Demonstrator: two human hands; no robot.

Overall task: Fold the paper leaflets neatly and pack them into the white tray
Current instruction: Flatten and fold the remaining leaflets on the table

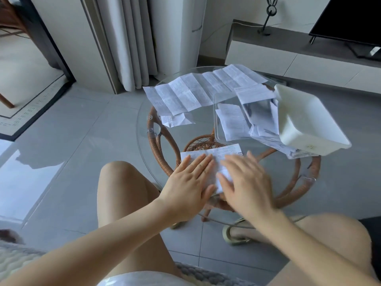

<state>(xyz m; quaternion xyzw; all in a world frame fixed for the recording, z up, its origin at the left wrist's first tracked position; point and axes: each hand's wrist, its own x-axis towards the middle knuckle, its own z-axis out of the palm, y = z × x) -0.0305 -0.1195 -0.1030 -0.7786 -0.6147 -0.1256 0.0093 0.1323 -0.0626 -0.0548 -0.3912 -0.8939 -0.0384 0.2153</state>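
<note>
1. Forearms reach forward from the lap. Left hand [189, 178] and right hand [245, 180] both lie flat with fingers straight and slightly spread. They press down on the leaflet [218, 154] and grip nothing. The right hand is blurred.
2. Leaflet lies at the near edge of the glass table [185, 133]. Its long axis runs left to right, with the right end angled slightly away.
3. Judgement: the paper is thin, light and limp, and likely to slide on glass. Pin one half with a flat palm and lift a free corner with the fingertips.
4. White tray [299, 129] sits tilted at the far right, propped on loose leaflets. No folded leaflet shows inside it.
</note>
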